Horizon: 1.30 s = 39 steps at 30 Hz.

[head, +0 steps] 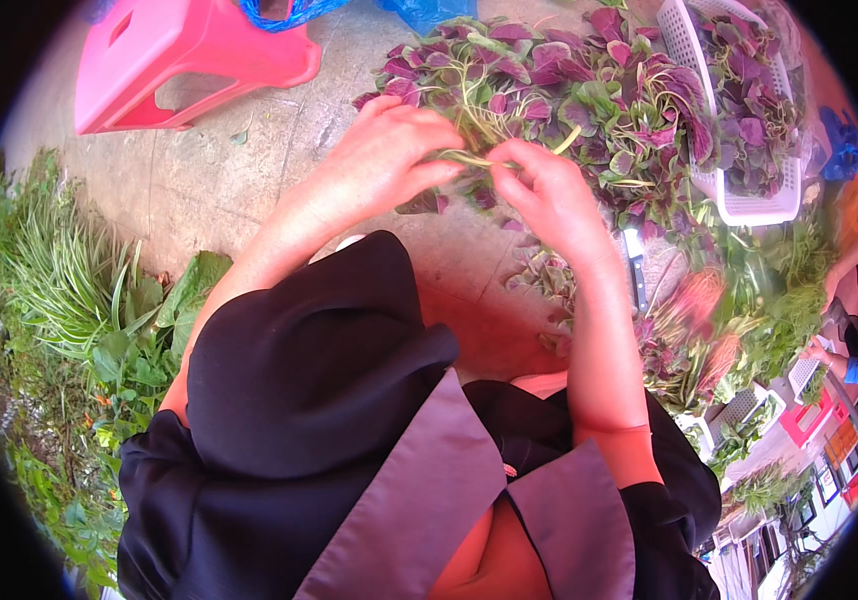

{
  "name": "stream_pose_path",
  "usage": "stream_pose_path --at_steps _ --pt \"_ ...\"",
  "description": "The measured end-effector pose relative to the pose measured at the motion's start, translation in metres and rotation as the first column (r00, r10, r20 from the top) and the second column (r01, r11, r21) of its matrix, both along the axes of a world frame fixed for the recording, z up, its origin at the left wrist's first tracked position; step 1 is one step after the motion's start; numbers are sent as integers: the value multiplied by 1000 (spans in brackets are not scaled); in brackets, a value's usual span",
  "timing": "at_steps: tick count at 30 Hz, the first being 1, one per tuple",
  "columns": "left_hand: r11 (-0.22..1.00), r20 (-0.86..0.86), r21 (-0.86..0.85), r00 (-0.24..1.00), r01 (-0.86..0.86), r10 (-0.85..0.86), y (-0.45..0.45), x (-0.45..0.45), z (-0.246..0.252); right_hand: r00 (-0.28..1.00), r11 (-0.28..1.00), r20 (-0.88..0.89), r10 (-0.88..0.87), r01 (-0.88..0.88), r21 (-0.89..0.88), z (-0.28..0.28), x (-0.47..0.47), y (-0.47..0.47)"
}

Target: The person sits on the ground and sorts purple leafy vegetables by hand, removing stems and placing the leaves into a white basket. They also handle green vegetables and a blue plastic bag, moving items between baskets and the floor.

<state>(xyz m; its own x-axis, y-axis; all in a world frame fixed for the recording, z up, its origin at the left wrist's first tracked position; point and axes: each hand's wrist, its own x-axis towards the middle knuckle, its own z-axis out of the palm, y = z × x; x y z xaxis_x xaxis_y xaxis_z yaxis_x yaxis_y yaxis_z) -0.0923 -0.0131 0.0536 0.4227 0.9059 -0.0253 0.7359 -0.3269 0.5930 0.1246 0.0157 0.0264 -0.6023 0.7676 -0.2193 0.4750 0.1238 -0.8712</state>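
Observation:
Thin pale-green stems [466, 157] run between my two hands. My left hand [391, 154] grips them, its thumb and fingers pinched around one side. On the other side my right hand [545, 184] pinches the stems between thumb and fingertips. Just beyond both hands a large heap of red amaranth greens [549, 67] spreads over the floor, its leaves purple and green with pale stems. Some leaves dangle below the left fingers; whether they belong to the held stems I cannot tell.
At upper left stands a pink plastic stool [196, 60] with a blue plastic bag [286, 11]. A white basket [759, 210] holds more amaranth on the right. Near my right forearm lies a knife [635, 270]. Green plants [76, 277] line the left. Another person's hand [815, 352] shows far right.

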Motion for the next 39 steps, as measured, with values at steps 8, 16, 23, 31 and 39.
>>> stream_pose_path --at_steps 8,16,23,31,39 --pt "965 40 -250 996 82 -74 -32 15 -52 932 938 288 221 -284 200 -21 -8 -29" --pt "911 538 -393 835 128 115 -27 2 -68 948 924 -312 -62 -64 -377 -40 -7 -30" --pt "629 602 -775 384 66 700 -27 -19 -49 759 892 474 447 -421 -167 -19 -13 4" --pt "764 181 -244 746 -597 641 5 -75 -64 974 998 219 -52 46 32 -32 -24 7" --pt "915 -42 -58 916 -400 398 -6 -41 -44 919 840 312 -239 35 541 -60 -50 24"
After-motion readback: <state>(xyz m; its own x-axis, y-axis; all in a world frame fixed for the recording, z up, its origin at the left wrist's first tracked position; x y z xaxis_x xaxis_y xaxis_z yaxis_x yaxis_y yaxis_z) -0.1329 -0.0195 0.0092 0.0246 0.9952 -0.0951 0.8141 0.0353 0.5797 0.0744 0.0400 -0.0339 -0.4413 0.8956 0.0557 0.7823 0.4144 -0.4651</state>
